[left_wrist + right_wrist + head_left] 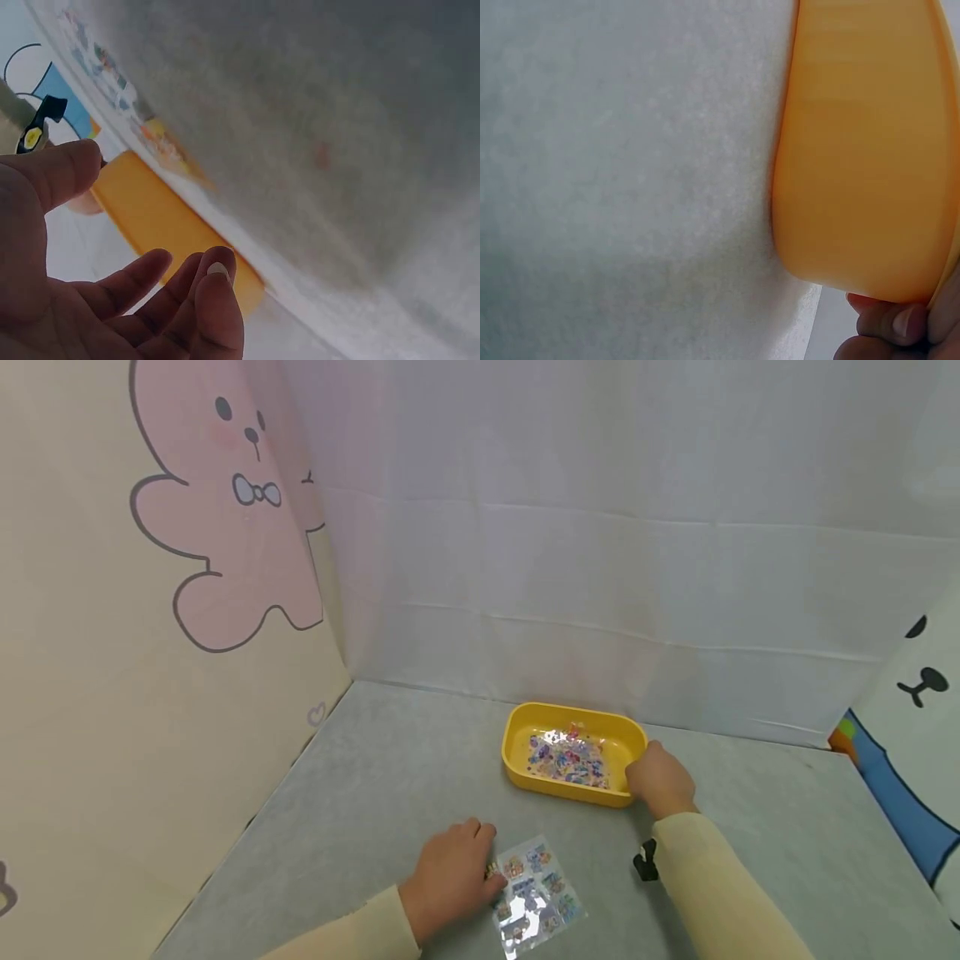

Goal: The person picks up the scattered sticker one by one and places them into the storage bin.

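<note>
At the far side of the table, a yellow tray [555,791] holds a pile of small colourful glossy bits [564,758]. My right hand [662,779] grips the tray's right end at the rim; in the right wrist view its curled fingers [891,321] are against the yellow wall. Nearer to me lies a clear sheet of cartoon stickers [536,893]. Over its left edge is my left hand [453,877], thumb overlapping the sheet in the head view. The left wrist view shows that hand's thumb [71,171] apart from the loosely bent fingers, with nothing between them.
The grey tabletop [375,802] meets a white curtain [600,568] just behind the tray. A cream panel with a pink bear [232,527] borders the left side, and another printed panel [911,777] stands at the right. A black strap piece [645,860] sits at the right cuff.
</note>
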The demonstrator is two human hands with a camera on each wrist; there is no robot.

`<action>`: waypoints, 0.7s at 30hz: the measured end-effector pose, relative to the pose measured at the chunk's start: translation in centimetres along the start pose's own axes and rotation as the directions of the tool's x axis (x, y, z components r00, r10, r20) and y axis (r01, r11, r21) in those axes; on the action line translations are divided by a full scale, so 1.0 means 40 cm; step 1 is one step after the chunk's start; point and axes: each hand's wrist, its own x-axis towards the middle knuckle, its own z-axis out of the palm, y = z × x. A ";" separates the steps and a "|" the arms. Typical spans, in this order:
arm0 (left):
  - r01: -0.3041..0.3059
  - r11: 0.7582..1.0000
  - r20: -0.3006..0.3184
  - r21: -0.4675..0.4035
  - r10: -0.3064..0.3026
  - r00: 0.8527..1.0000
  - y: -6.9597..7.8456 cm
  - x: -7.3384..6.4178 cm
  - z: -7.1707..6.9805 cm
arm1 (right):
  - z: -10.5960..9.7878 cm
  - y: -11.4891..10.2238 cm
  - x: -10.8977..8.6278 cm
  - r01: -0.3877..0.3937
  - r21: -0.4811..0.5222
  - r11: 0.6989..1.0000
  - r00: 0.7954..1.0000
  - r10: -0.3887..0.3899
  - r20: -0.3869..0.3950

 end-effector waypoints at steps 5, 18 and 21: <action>0.021 0.999 0.060 -0.025 -0.019 0.998 -0.004 0.004 0.022 | 0.001 0.000 0.000 0.001 0.005 1.000 1.000 -0.001 0.001; 0.029 0.996 0.110 -0.081 -0.020 0.994 -0.020 0.014 0.027 | -0.005 -0.010 -0.009 -0.021 0.017 1.000 1.000 0.021 0.001; 0.032 0.996 0.107 -0.088 -0.022 0.994 -0.023 0.018 0.029 | -0.005 -0.010 -0.009 -0.026 0.015 1.000 1.000 0.026 -0.001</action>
